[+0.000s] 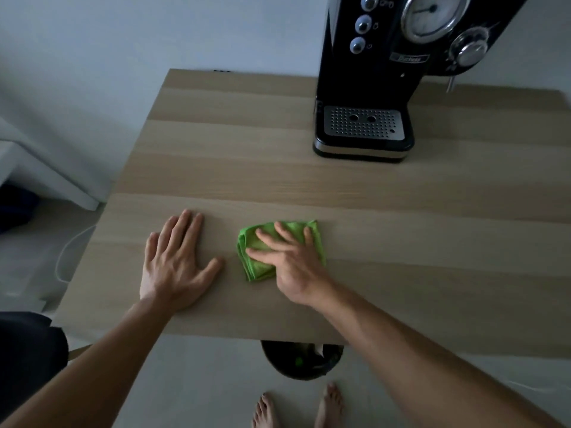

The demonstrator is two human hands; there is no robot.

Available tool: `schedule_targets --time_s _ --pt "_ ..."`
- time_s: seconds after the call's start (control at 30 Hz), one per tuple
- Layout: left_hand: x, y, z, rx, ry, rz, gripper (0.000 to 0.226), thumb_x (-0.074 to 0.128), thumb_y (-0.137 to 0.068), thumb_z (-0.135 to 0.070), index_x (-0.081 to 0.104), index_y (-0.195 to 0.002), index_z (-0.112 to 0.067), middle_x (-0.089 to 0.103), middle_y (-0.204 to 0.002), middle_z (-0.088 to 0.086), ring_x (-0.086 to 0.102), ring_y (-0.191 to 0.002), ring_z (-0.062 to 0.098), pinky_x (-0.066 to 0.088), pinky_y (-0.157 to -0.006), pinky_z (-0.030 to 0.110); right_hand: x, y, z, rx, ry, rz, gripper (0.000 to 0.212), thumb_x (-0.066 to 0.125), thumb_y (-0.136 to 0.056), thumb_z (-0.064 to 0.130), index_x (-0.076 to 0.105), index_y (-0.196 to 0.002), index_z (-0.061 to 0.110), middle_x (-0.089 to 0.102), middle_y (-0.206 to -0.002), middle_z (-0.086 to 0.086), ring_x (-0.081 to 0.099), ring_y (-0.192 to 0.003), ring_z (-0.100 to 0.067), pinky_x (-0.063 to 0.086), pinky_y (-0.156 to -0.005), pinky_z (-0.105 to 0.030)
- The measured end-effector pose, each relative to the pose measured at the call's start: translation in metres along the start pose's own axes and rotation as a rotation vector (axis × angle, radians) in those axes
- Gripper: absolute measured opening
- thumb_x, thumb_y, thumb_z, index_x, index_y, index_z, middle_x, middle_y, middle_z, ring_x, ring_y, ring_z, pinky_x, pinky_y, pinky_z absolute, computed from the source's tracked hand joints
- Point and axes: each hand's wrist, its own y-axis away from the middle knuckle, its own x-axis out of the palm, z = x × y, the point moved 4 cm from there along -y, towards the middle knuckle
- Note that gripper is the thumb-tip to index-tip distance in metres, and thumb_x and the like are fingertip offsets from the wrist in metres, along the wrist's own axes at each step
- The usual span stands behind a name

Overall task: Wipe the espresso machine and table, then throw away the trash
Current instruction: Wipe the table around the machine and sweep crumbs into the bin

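Bin (301, 361): at table's (401, 242) 6 o'clock edge, green item inside | Cloth (256, 261): beneath right hand (289, 267), fingers spread flat | Left hand (176, 264): flat, at cloth's 9 o'clock

- The worktop (278, 168) is pale wood-grain, laid in broad bands that alternate between light beige and a slightly darker tan.
- The cloth (256, 261) is bright lime green, plain, with no print.
- The espresso machine (370, 75) is glossy black, with 3 round silver buttons and a silver-rimmed dial with a pale face.
- Its drip tray (363, 122) is matte silver, patterned with a regular grid of small dark holes; a thin gold-toned stripe runs round the black base.
- The bin (301, 359) under the worktop edge is dark, with a small green spot inside.
- The wall (123, 41) is plain bluish white.
- The floor (200, 381) is light grey.
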Motion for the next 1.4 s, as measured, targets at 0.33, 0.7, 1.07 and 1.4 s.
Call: schedule_targets --time_s 0.33,0.7,1.07,1.4 --pt "0.004 0.001 -0.001 -0.011 0.009 0.008 0.094 0.022 -0.071 -0.071 0.013 -0.152 -0.024 0.007 -0.16 -0.002 0.002 -0.146 0.019 0.004 -0.118 0.042 -0.006 0.062 -0.037 0.359 -0.046 -0.245 0.07 0.038 -0.083 -0.008 0.042 -0.136 0.038 0.02 -0.153 0.014 0.0 -0.145 -0.019 -0.01 -0.111 -0.053" --pt "0.004 0.002 0.002 -0.008 0.03 0.023 0.09 0.016 -0.072 -0.066 0.009 -0.152 -0.027 0.001 -0.16 -0.006 -0.002 -0.146 0.015 0.0 -0.118 0.041 0.031 0.025 0.041 0.369 -0.041 -0.219 0.075 0.043 -0.08 -0.005 0.035 -0.141 0.037 0.007 -0.157 0.009 -0.009 -0.144 -0.022 -0.015 -0.107 -0.058" --pt "0.006 0.011 -0.004 -0.022 0.032 0.003 0.082 0.02 -0.078 -0.058 0.011 -0.152 -0.024 0.005 -0.16 -0.003 0.001 -0.146 0.016 0.001 -0.119 0.039 0.026 0.083 -0.006 -0.146 0.043 -0.054 0.075 0.04 -0.078 -0.015 0.043 -0.135 0.033 0.023 -0.15 0.011 -0.005 -0.138 -0.014 -0.013 -0.109 -0.054" --pt "0.007 0.014 -0.006 -0.041 0.018 -0.001 0.08 0.023 -0.079 -0.056 0.014 -0.152 -0.024 0.007 -0.16 -0.003 0.002 -0.146 0.016 0.002 -0.119 0.04 -0.008 0.092 -0.043 0.145 -0.132 -0.174 0.064 0.031 -0.088 -0.012 0.035 -0.14 0.025 0.023 -0.152 0.003 0.01 -0.144 -0.02 0.003 -0.118 -0.046"
